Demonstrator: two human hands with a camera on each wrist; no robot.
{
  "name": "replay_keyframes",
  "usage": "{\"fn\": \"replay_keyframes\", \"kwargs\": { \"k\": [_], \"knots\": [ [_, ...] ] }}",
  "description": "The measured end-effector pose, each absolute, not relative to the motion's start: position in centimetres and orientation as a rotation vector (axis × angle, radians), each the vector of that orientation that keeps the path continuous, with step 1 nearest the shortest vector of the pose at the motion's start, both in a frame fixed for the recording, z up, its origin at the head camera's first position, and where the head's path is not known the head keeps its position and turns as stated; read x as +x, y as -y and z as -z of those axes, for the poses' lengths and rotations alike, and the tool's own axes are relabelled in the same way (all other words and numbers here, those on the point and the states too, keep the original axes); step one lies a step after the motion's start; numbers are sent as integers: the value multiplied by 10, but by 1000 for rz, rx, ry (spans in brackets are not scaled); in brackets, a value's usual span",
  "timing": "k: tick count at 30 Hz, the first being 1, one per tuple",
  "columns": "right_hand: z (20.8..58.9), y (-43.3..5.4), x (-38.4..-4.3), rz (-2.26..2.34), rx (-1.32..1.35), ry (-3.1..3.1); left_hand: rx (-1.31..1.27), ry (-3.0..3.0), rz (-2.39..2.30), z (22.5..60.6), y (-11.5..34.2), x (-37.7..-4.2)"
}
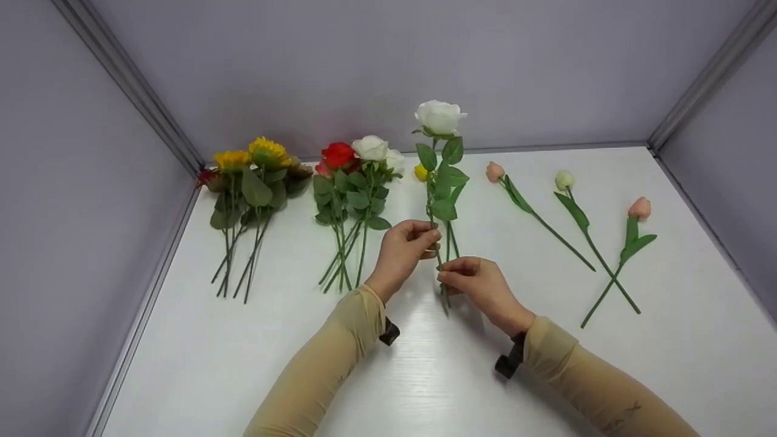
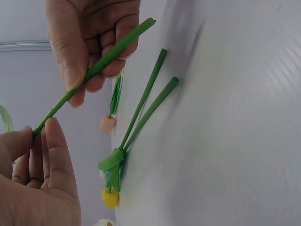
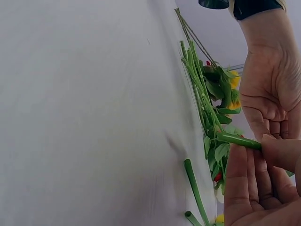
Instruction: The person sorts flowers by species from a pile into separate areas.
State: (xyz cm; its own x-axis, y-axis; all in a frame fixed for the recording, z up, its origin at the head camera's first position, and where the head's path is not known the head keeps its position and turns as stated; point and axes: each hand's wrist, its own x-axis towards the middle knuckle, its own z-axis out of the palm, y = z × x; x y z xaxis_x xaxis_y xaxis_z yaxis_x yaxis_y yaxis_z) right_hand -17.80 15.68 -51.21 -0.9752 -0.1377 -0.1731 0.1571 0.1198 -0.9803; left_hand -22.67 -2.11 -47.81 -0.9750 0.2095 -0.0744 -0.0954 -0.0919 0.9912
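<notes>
A white rose (image 1: pixel 439 118) with green leaves is held upright above the table. My left hand (image 1: pixel 403 252) pinches its stem below the leaves. Lower on the same stem, my right hand (image 1: pixel 482 288) pinches it between thumb and fingers. In the left wrist view the stem (image 2: pixel 106 59) runs slantwise through both hands, its cut end free past the right fingers. Behind the rose lies a yellow tulip (image 2: pixel 110 198) on the table, partly hidden in the head view, with two green stems pointing toward me.
Sunflowers (image 1: pixel 267 153) and darker blooms lie at the left. Beside them is a group with a red rose (image 1: pixel 340 156) and white roses (image 1: pixel 370 147). On the right lie a pink tulip (image 1: pixel 495 172), a pale one (image 1: pixel 564 179) and another pink tulip (image 1: pixel 640 208). Grey walls (image 1: pixel 376 67) enclose the table.
</notes>
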Motion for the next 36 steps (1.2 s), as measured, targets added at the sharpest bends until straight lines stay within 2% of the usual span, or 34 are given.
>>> {"fn": "replay_keyframes", "kwargs": {
  "k": [21,27,36],
  "knots": [
    [516,-134,-171,1953,0,-2131,86,-2037,-2129,477,39,-228],
    [512,-116,-174,1894,-230,-2158,25,-2153,-2054,468,78,-238],
    [504,-88,-181,1388,-747,-2641,-153,-2370,-1872,459,178,-254]
  ]
}}
